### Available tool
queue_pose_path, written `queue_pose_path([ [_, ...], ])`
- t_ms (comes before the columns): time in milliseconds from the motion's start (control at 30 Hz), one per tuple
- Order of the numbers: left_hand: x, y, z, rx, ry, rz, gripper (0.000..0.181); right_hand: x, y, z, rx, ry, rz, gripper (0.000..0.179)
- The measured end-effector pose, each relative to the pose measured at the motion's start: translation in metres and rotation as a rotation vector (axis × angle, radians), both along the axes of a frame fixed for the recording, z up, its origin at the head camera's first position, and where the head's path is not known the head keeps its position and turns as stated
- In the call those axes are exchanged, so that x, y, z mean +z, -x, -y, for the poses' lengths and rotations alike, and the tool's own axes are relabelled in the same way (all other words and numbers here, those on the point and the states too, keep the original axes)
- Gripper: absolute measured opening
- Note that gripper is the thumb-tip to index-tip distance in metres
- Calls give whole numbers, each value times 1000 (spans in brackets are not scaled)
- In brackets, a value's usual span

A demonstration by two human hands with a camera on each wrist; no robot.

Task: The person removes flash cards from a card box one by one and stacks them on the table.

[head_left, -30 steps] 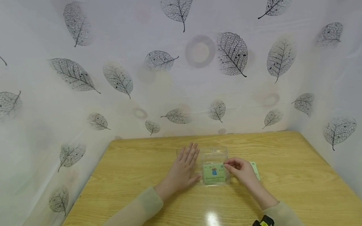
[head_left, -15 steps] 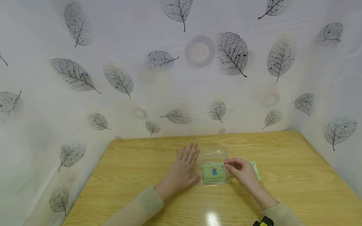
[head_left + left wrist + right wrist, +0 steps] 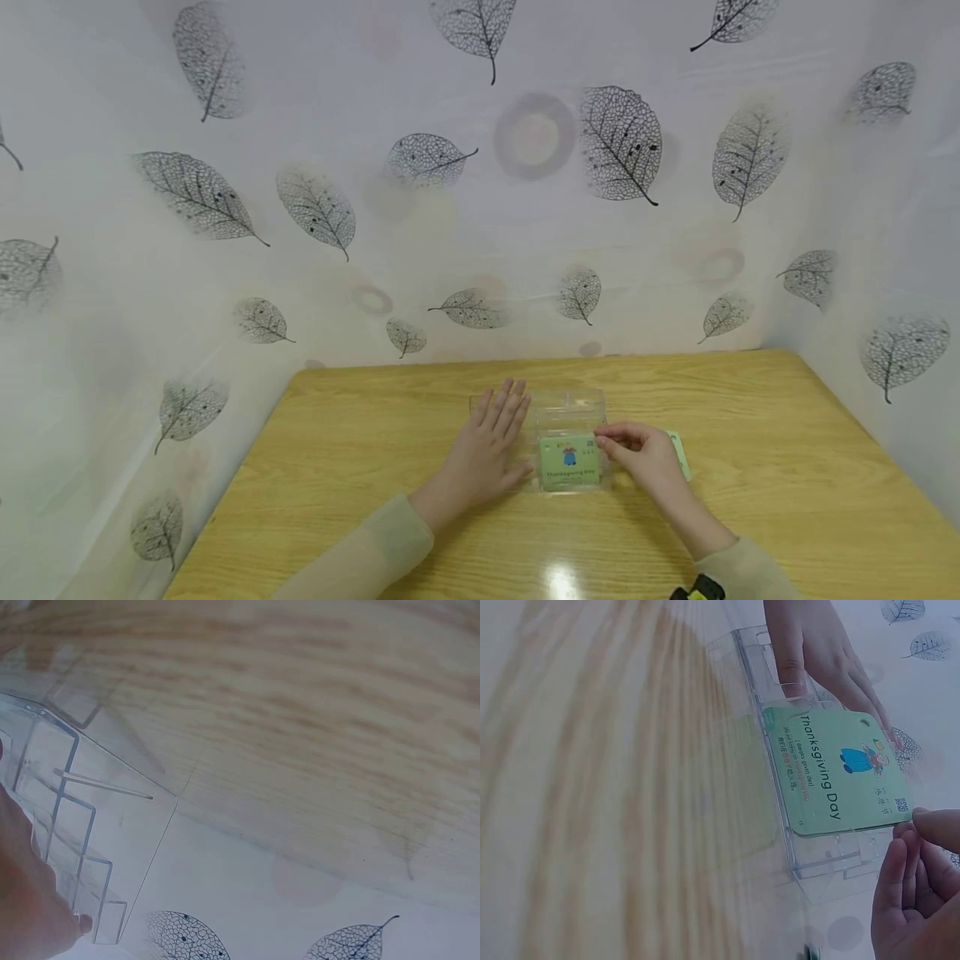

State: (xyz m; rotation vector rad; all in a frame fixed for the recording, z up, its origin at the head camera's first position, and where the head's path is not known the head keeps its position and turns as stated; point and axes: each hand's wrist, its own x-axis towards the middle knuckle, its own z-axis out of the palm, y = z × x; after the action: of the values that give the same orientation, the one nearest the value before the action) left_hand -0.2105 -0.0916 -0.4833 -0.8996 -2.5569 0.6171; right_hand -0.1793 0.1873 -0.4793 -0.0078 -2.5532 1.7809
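A green card (image 3: 832,772) printed "Thanksgiving Day" with a small figure stands in the front slot of a clear, stepped plastic holder (image 3: 570,402). My right hand (image 3: 641,454) pinches the card's upper right corner between thumb and fingers. In the right wrist view, the card's lower edge sits inside the holder's front lip. On the holder's left side rests my left hand (image 3: 487,450), its fingers straight and pointing away. The left wrist view shows the holder's stepped side wall (image 3: 86,825) beside that hand.
Partly behind my right hand, another green card (image 3: 680,454) lies on the wooden table (image 3: 345,467). A pale leaf-printed cloth (image 3: 480,233) hangs around the table's back and sides. A dark wrist device (image 3: 699,588) shows at the right sleeve.
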Motion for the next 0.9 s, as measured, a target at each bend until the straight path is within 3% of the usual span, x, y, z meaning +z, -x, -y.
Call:
queue_pose_path([
  [900, 2, -1, -1, 13, 22, 7, 100, 0, 4, 3, -12, -79, 6, 16],
])
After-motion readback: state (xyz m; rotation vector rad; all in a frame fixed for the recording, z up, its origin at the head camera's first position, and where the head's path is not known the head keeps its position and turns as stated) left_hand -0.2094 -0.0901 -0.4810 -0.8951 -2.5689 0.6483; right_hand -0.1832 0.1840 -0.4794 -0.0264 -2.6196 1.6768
